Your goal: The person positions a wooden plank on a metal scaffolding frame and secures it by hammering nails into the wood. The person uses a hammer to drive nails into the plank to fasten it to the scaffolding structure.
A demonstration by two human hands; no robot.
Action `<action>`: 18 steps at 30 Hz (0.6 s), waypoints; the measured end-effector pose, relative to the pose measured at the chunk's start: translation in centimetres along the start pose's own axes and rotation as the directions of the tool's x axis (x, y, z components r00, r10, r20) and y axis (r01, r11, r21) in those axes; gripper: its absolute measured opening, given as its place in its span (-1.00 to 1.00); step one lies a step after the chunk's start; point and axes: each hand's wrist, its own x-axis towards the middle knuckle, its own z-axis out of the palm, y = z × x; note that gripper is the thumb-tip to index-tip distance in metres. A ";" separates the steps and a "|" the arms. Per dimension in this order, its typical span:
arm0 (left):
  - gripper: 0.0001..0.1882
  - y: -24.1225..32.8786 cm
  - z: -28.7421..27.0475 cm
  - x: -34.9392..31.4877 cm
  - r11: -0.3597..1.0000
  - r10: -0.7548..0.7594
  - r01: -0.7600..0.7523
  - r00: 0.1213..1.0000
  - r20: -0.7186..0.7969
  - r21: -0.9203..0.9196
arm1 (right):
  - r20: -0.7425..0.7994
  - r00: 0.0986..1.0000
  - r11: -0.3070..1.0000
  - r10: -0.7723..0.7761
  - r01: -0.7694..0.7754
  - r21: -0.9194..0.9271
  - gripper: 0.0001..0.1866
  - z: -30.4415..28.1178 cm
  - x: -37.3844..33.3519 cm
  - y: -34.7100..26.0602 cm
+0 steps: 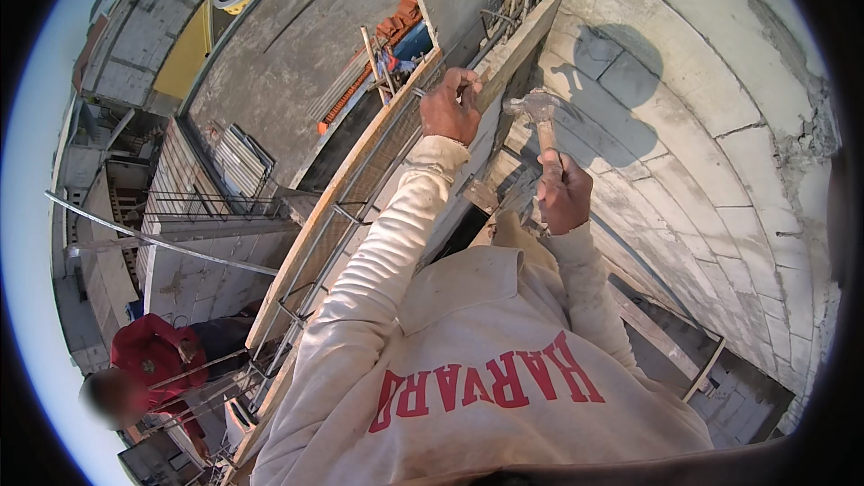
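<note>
My right hand (564, 191) is closed round the wooden handle of a hammer (544, 130), whose metal head points up and away from me beside the block wall. To its left, my left hand (450, 108) is raised above the formwork, its thumb and fingertips pinched together. Whatever is between those fingers, if anything, is too small to make out. Under the left hand run steel reinforcing bars (346, 213), lying along a long wooden board (315, 252). A second board (522, 43) stands just beyond, between the two hands.
A grey block wall (711, 189) rises along the right, with my shadow on it. At the lower left, a person in red (153, 351) bends beside the bars. A concrete slab (279, 63) below carries orange bricks (396, 22) and corrugated sheets (241, 157). A long strip (162, 238) juts out left.
</note>
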 end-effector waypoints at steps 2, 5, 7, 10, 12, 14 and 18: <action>-0.82 0.0 0.0 -0.1 1.000 0.012 -0.012 1.000 -0.007 0.019 | 0.014 1.000 0.999 0.007 -0.007 -0.036 -0.56 0.2 0.2 -0.5; -0.75 -0.2 -0.3 0.0 0.997 0.041 -0.043 0.999 0.032 0.060 | 0.012 0.999 0.992 -0.051 0.052 -0.118 -0.60 0.7 1.0 -1.6; -0.72 -0.2 -0.2 0.1 0.998 0.034 -0.037 0.998 0.058 0.051 | 0.007 0.988 0.956 -0.155 0.152 -0.251 -0.62 1.1 1.6 -2.6; -0.65 0.0 -0.5 0.0 0.996 0.020 -0.025 0.998 0.060 0.086 | 0.048 0.952 0.846 -0.301 0.290 -0.448 -0.66 1.8 2.5 -5.0; -0.62 0.3 -0.6 -0.1 0.996 -0.002 -0.005 0.997 0.079 0.088 | 0.082 0.947 0.822 -0.310 0.311 -0.477 -0.69 2.1 3.0 -6.8; -0.61 0.5 -0.7 -0.2 0.996 -0.039 0.032 0.996 0.077 0.084 | 0.053 0.937 0.840 -0.346 0.335 -0.427 -0.69 2.9 2.9 -8.6; -0.60 0.6 -0.5 -0.1 0.995 -0.092 0.090 0.993 0.077 0.033 | 0.081 0.928 0.720 -0.363 0.335 -0.607 -0.70 3.9 3.6 -7.6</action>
